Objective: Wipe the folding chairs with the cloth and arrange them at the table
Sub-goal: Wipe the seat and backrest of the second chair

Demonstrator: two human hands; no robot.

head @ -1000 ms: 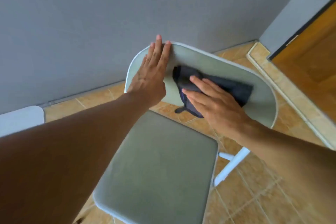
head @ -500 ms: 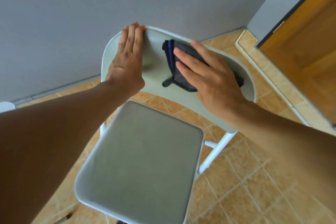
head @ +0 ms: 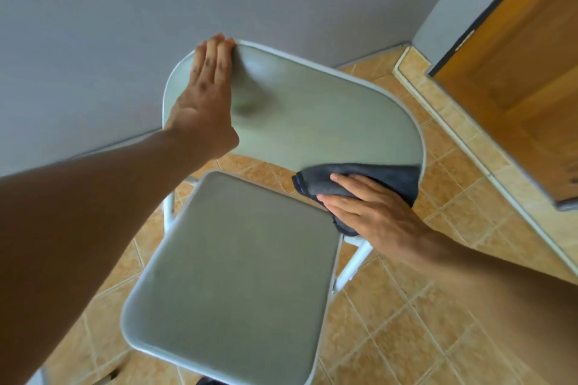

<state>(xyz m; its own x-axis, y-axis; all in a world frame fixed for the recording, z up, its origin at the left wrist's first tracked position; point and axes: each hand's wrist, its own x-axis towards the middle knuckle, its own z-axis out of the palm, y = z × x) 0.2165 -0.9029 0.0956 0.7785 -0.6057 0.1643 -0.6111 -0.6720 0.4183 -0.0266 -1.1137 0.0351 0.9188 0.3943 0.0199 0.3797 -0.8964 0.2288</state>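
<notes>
Head view looks down on one folding chair (head: 387, 122) standing unfolded on the tiled floor (head: 422, 306), its back close to the grey wall (head: 156, 9), with a wooden door (head: 516, 56) to the far right. The left hand (head: 203, 103) lies flat on the far left corner of the backrest (head: 312, 109), fingers straight and together, tips at the top rim; it braces the chair and grips nothing. The right hand (head: 375, 212) presses the dark cloth (head: 375, 175) with straight, slightly spread fingers; it pins the cloth rather than clutching it.

A second ago the cloth sat high on the backrest, just beside the left hand; now it is at the near right corner of the backrest, partly hanging over the lower edge, well apart from the left hand. The stroke has crossed the panel diagonally; the front of the backrest looks nearly covered. The seat (head: 237, 259) probably comes next; no table is in sight, so arranging is likely some way off.
</notes>
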